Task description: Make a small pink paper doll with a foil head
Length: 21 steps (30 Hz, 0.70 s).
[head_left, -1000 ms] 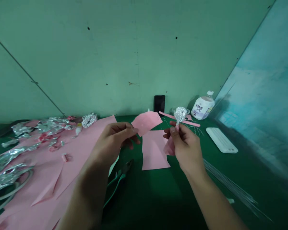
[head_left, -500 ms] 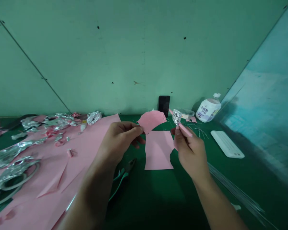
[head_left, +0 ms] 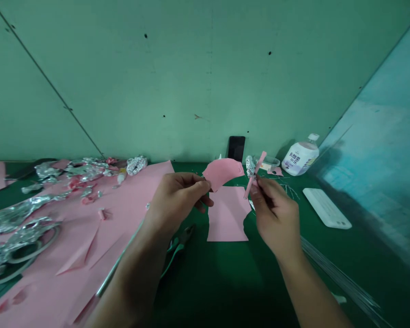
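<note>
My left hand (head_left: 182, 196) pinches the lower left corner of a curved, fan-shaped piece of pink paper (head_left: 223, 173), held up above the table. In my right hand (head_left: 276, 212) is a crumpled foil piece (head_left: 249, 166) with a rolled pink paper strip (head_left: 260, 162) crossing beside it; how the two are joined is hidden by my fingers. Below and between my hands a pink paper piece (head_left: 227, 214) with uneven side edges lies flat on the green table. Pliers with green handles (head_left: 179, 246) lie beside my left forearm, partly covered by it.
A large pink sheet (head_left: 123, 218) covers the left side, bearing crumpled foil (head_left: 20, 214), paper scraps and scissors (head_left: 27, 255). A phone (head_left: 236, 148) leans on the wall. To the right are a bottle (head_left: 300, 156), a white box (head_left: 327, 208) and thin wires (head_left: 341, 273).
My right hand has turned the foil piece, so the pink strip now stands more upright beside it. The fan-shaped paper stays in my left hand. The camera view has shifted slightly.
</note>
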Tool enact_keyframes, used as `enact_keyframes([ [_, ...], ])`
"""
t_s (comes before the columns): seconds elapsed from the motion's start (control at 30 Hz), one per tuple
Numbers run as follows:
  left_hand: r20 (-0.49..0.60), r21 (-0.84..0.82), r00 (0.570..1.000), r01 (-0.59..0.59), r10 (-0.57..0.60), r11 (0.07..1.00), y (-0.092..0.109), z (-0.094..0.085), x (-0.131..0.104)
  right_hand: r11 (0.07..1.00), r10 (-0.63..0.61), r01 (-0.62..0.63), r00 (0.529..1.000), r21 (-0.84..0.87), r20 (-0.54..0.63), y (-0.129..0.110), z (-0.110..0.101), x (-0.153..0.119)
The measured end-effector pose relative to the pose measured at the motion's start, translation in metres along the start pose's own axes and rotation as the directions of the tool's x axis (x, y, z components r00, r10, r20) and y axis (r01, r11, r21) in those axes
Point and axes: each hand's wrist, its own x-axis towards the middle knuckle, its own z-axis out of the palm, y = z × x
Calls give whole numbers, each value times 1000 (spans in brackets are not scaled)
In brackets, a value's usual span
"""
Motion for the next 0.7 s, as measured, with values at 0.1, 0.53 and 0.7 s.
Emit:
enact_keyframes([
  [0.1,-23,6,999,29,-29,1000,-1,1,2,1000,9,-9,1000,29,-19,1,0,-2],
  [0.53,-43,-40,997,-60,58,997,-3,3,0,988,112,-111,994,102,1,1,3,-4],
  [0.7,-111,-84,990,-93,84,992,-3,-1,3,958,217,-226,974,178,65,2,2,-4],
])
